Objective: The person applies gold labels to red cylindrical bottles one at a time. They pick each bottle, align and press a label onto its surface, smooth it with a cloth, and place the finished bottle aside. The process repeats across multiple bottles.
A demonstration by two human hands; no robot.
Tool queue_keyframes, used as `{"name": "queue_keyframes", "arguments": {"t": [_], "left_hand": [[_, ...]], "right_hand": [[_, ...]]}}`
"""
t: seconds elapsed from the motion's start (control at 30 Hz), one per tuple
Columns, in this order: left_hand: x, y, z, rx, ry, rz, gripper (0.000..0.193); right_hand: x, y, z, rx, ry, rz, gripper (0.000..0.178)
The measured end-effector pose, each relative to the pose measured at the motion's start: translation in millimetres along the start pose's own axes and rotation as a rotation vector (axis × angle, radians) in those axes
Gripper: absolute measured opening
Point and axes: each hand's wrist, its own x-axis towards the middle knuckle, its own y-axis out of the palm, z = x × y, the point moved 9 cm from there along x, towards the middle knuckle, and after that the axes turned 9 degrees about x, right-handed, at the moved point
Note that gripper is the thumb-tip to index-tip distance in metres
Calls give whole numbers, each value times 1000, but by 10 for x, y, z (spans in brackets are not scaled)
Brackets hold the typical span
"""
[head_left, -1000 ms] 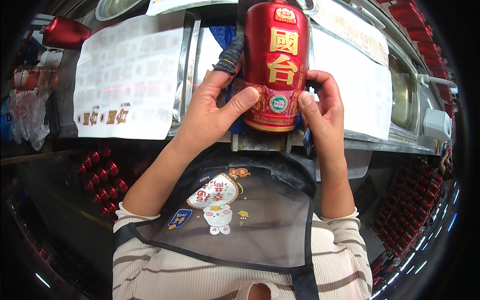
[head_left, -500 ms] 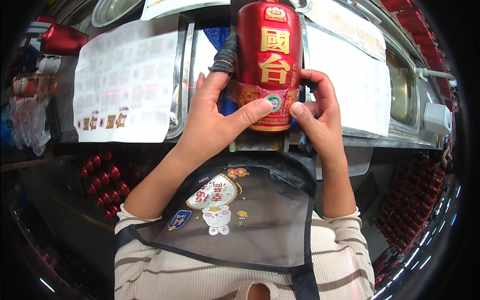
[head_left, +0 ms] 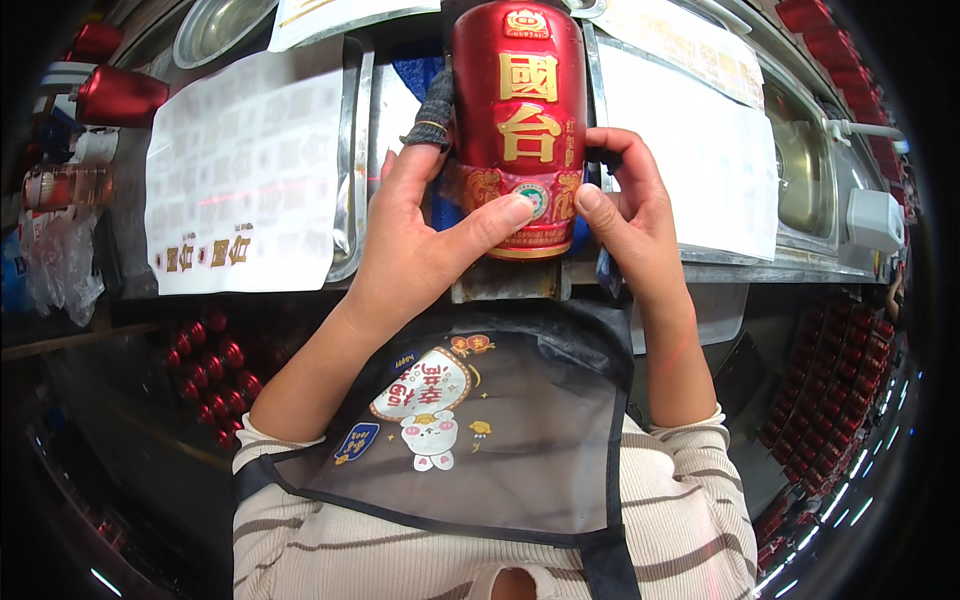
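Observation:
Both hands are on a red bottle [head_left: 520, 110] with large raised gold characters, lying with its base toward me. A red and gold label band [head_left: 545, 186] with a round green-and-white emblem wraps its lower part. My left hand [head_left: 415, 225] grips the left side, its thumb pressing on the band beside the emblem. A dark grey knitted finger cover [head_left: 432, 108] sits on its index finger. My right hand [head_left: 640, 230] holds the right side, thumb at the band's right part and fingers curled behind. The fingertips behind the bottle are hidden.
White sheets, one with gold characters [head_left: 205, 250], lie on metal trays left and right. A metal basin [head_left: 800, 190] stands right, a round bowl [head_left: 215, 30] at the far left. Another red bottle [head_left: 120, 97] lies left. Several red items stand below the table on both sides.
The bottle and both hands have shifted slightly left. My right thumb has moved a little up along the label band. Both hands keep their grip.

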Motion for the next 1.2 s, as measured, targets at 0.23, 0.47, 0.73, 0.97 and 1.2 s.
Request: {"name": "queue_keyframes", "arguments": {"t": [0.23, 0.47, 0.73, 0.97, 1.2], "left_hand": [[8, 3, -11, 33, 40, 37, 60], [-121, -73, 131, -118, 35, 105, 66], [-132, -51, 230, -29, 72, 45, 64], [-168, -61, 358, -317, -65, 89, 43], [-156, 14, 288, -111, 27, 58, 65]], "right_hand": [[-22, 10, 5, 23, 16, -30, 48], [-223, 127, 113, -74, 5, -82, 57], [-206, 165, 128, -138, -31, -76, 60], [-220, 59, 59, -85, 8, -91, 55], [-245, 147, 125, -136, -23, -97, 59]]}}
